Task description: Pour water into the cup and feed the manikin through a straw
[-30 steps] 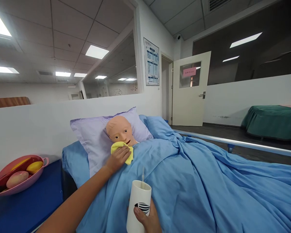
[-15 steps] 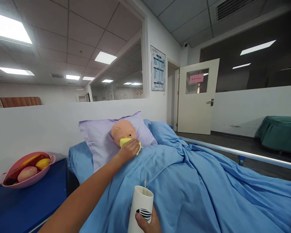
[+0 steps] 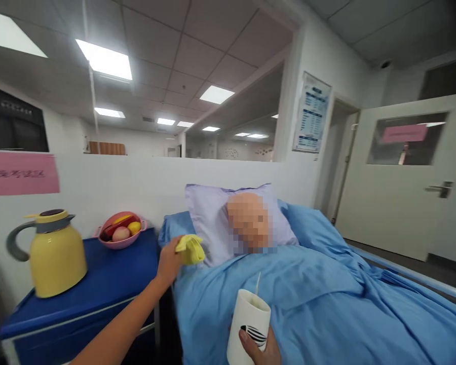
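Observation:
My left hand (image 3: 169, 263) is closed on a yellow cloth (image 3: 190, 249), held above the left edge of the bed beside the lilac pillow (image 3: 209, 218). A training manikin's head (image 3: 250, 221) rests on that pillow, with a blue sheet (image 3: 319, 299) drawn up to its neck. At the bottom of the view my right hand (image 3: 259, 348) grips a white cup (image 3: 248, 327) with a dark striped mark; a thin straw or stick pokes out of its top.
A blue bedside cabinet (image 3: 99, 289) stands left of the bed with a yellow kettle (image 3: 55, 253) and a pink bowl of fruit (image 3: 120, 230) on it. A white partition runs behind. A bed rail (image 3: 414, 276) and a white door (image 3: 406, 177) are at right.
My left hand has pulled the yellow cloth off the manikin's face and swung it left toward the cabinet. The view has turned left, bringing the kettle into sight. The cup stays in my right hand.

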Tool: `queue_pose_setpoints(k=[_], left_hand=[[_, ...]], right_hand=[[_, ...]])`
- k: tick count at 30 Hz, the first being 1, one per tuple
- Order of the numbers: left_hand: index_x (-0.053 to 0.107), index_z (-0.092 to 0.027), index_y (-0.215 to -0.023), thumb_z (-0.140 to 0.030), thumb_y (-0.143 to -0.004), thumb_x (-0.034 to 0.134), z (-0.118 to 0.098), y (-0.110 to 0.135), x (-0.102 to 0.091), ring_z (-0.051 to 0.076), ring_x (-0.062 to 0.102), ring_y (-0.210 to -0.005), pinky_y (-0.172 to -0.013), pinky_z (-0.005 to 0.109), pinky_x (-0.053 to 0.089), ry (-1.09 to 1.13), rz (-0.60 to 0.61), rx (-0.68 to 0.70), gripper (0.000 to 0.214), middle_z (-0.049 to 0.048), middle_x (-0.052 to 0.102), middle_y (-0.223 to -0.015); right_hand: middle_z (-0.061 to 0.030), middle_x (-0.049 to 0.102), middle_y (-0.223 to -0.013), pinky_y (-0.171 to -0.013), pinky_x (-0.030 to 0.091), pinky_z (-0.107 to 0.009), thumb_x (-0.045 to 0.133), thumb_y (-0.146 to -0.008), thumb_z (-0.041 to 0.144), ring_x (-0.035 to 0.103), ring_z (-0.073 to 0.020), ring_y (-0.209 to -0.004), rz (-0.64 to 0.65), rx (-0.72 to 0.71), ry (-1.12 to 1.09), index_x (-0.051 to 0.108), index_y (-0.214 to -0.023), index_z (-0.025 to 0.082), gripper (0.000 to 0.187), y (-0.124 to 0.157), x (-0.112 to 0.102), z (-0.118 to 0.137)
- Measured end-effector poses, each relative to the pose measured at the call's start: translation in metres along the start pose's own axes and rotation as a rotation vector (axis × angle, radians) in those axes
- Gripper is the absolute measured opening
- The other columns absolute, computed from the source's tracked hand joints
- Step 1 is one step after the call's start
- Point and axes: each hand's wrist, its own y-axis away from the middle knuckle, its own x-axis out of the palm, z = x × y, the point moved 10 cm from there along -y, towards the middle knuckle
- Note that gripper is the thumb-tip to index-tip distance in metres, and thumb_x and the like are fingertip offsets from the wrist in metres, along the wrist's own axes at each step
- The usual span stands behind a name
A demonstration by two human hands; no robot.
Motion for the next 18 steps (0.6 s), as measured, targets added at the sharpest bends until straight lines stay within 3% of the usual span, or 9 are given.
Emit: queue_pose_setpoints(k=[2, 4, 8, 13, 15, 18], left_hand=[[0.067, -0.021, -0.103, -0.025, -0.085, 0.055, 0.047, 0.001, -0.060, 0.027, 0.068, -0.094, -0.087, 0.044, 0.055, 0.063, -0.095, -0.242, 0.022, 0.0074, 0.074, -0.099], [0.067, -0.018, -0.097, -0.030, -0.083, 0.062, 0.094, 0.013, -0.108, 0.028, 0.070, -0.087, -0.079, 0.042, 0.056, 0.159, -0.156, -0.461, 0.019, 0.0088, 0.074, -0.092], [0.065, -0.014, -0.093, -0.025, -0.079, 0.069, 0.174, 0.057, -0.169, 0.025, 0.071, -0.073, -0.067, 0.037, 0.057, 0.395, -0.223, -0.795, 0.019, 0.0101, 0.074, -0.082], [0.063, -0.013, -0.099, -0.022, -0.080, 0.069, 0.231, 0.097, -0.205, 0.025, 0.073, -0.074, -0.068, 0.037, 0.059, 0.625, -0.251, -0.997, 0.021, 0.0112, 0.075, -0.084], [0.063, -0.012, -0.102, -0.022, -0.081, 0.068, 0.249, 0.098, -0.209, 0.026, 0.073, -0.075, -0.069, 0.039, 0.060, 0.693, -0.228, -1.040, 0.023, 0.0129, 0.075, -0.087], [0.062, -0.011, -0.107, -0.024, -0.085, 0.064, 0.276, 0.086, -0.207, 0.026, 0.074, -0.080, -0.073, 0.039, 0.061, 0.787, -0.184, -1.062, 0.026, 0.0146, 0.075, -0.094]], right_hand=[[-0.0110, 0.075, -0.085, -0.070, 0.054, -0.043, 0.082, -0.052, 0.059, 0.069, -0.0336, -0.079, 0.079, -0.040, 0.041, 0.058, -0.111, 0.017, 0.077, 0.003, 0.039, 0.006], [-0.0099, 0.074, -0.087, -0.074, 0.054, -0.044, 0.083, -0.054, 0.055, 0.068, -0.0317, -0.080, 0.195, -0.091, 0.091, 0.058, -0.107, 0.017, 0.070, 0.008, 0.089, 0.013], [-0.0065, 0.072, -0.096, -0.083, 0.054, -0.041, 0.083, -0.060, 0.041, 0.067, -0.0265, -0.088, 0.414, -0.191, 0.134, 0.057, -0.114, 0.020, 0.063, 0.017, 0.204, 0.018], [-0.0048, 0.067, -0.109, -0.096, 0.049, -0.040, 0.087, -0.053, 0.027, 0.063, -0.0232, -0.100, 0.440, -0.220, 0.107, 0.053, -0.117, 0.020, 0.072, 0.000, 0.324, -0.015], [-0.0044, 0.067, -0.109, -0.096, 0.048, -0.040, 0.087, -0.052, 0.025, 0.063, -0.0227, -0.100, 0.429, -0.195, 0.078, 0.052, -0.115, 0.020, 0.072, -0.013, 0.357, -0.038], [-0.0049, 0.067, -0.108, -0.094, 0.049, -0.041, 0.086, -0.053, 0.027, 0.063, -0.0226, -0.099, 0.396, -0.167, 0.065, 0.051, -0.116, 0.020, 0.072, -0.032, 0.387, -0.068]])
